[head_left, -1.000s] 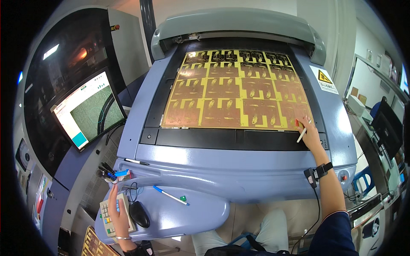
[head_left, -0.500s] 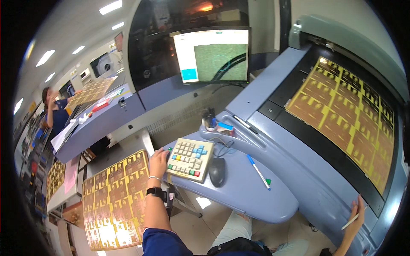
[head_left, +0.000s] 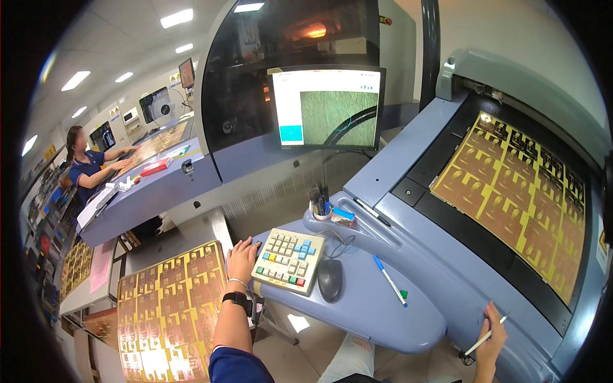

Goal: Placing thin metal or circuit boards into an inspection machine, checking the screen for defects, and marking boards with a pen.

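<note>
Right hand [head_left: 490, 333]: I see it pinching a white pen [head_left: 485, 336] at the machine's lower edge.
Left hand [head_left: 242, 258]: fingers spread, resting beside the keypad [head_left: 288, 260]; contact unclear.
Surface: blue console shelf [head_left: 377, 313], mouse [head_left: 329, 279] on it.
Room: fluorescent-lit workshop, monitor [head_left: 327, 107] ahead.

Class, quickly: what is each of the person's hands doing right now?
Left hand: open, resting at the edge of the beige keypad with coloured keys.
Right hand: closed on a thin white pen.

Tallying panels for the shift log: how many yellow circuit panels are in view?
3 clearly: one on the machine bed at right, one beside the left hand on the stack, one on the far station. More may lie at lower left.
</note>
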Motion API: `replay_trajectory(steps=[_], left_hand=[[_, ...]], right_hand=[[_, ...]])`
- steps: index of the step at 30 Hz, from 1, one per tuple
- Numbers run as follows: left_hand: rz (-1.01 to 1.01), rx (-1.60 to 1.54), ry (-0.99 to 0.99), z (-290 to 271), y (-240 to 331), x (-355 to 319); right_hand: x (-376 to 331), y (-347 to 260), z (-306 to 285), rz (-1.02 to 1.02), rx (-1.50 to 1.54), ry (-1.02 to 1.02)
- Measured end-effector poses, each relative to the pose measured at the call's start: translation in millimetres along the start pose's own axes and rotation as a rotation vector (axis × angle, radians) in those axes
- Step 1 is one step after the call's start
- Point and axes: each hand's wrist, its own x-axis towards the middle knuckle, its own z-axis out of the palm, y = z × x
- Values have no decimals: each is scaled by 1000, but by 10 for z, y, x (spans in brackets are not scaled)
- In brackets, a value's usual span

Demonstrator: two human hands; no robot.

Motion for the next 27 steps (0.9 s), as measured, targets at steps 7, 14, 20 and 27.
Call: replay_trajectory(steps=[7, 14, 20, 27], left_hand=[[-10, -97, 71, 34, -28, -21], [-17, -88, 74, -3, -11, -31], [1, -88, 78, 8, -14, -22], [3, -50, 68, -4, 4, -34]], right_hand=[[-97, 90, 203, -142, -160, 105], [-132, 112, 268, -180, -183, 157], [-182, 221, 333, -256, -275, 170], [-159, 189, 340, -275, -330, 177]])
